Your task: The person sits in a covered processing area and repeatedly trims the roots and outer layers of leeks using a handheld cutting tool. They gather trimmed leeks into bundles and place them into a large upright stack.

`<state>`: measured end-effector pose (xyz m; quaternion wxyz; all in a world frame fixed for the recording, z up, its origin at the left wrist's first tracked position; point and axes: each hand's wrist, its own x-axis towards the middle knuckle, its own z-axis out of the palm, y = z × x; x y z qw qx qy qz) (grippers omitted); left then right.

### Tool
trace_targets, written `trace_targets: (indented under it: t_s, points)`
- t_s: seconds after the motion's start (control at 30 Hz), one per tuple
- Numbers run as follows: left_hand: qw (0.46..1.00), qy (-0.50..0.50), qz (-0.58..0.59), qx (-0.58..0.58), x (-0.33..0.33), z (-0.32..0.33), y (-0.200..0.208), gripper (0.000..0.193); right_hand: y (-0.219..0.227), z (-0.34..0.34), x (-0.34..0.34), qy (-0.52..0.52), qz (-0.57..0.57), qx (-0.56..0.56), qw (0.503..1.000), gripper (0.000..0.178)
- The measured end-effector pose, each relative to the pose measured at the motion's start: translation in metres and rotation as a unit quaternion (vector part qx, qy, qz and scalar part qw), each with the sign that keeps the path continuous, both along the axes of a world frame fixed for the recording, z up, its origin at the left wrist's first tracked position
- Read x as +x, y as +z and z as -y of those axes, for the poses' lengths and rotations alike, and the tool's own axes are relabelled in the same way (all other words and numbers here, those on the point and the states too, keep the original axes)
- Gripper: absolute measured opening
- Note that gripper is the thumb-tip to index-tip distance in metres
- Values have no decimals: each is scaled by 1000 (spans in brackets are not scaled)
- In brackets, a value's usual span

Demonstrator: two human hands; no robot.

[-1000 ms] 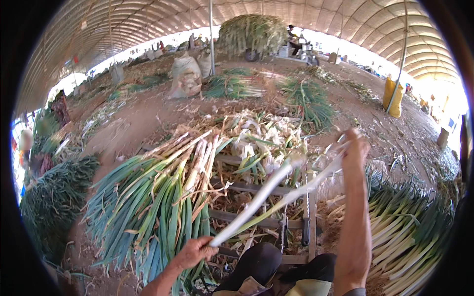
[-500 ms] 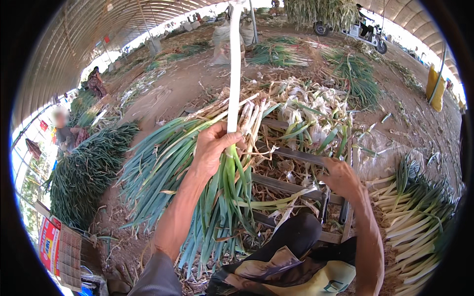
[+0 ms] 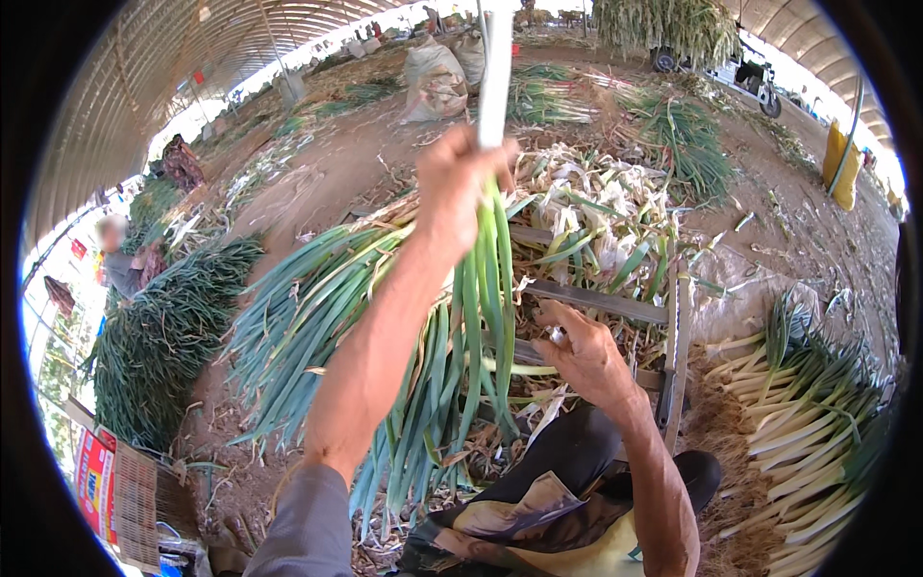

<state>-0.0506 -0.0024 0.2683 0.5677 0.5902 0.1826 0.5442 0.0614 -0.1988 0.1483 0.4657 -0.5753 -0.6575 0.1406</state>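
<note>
My left hand (image 3: 460, 183) is raised in front of me, closed around a long leek (image 3: 495, 87) held upright, white stalk up and green leaves hanging down past my wrist. Under it lies a big heap of untrimmed leeks (image 3: 317, 317) with long green leaves. My right hand (image 3: 582, 351) is low, near my knee, with fingers curled around a small pale scrap that I cannot make out clearly. It hovers over a wooden frame (image 3: 596, 300) littered with peeled leek skins (image 3: 596, 202).
A stack of trimmed white leeks (image 3: 808, 433) lies at my right. A dark green leek pile (image 3: 159, 337) and a seated person (image 3: 125, 264) are at the left. Sacks (image 3: 433, 82), further leek heaps (image 3: 683, 135) and a cart stand farther back on the dirt floor.
My left hand has swung the leek from a low slant across my lap up to a vertical hold. My right hand has dropped from high at the right down to the wooden frame.
</note>
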Motion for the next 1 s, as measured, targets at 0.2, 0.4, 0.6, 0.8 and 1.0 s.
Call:
trace_targets:
  t_s: [0.2,0.4,0.6,0.8,1.0]
  points:
    - [973,28,121,194,-7,-55,128,21,-8,23,9,-51,42,-107,992,41]
    - [947,54,119,293,10,-38,158,28,-8,41,22,-55,87,-95,990,39]
    - [905,120,-95,397,32,19,137,36,38,64,14,-98,150,-16,984,39]
    - [782,30,-184,595,75,83,16,26,115,105,14,-187,344,224,893,44]
    - [666,-126,-238,695,69,153,-63,21,117,153,39,-260,496,47,827,53]
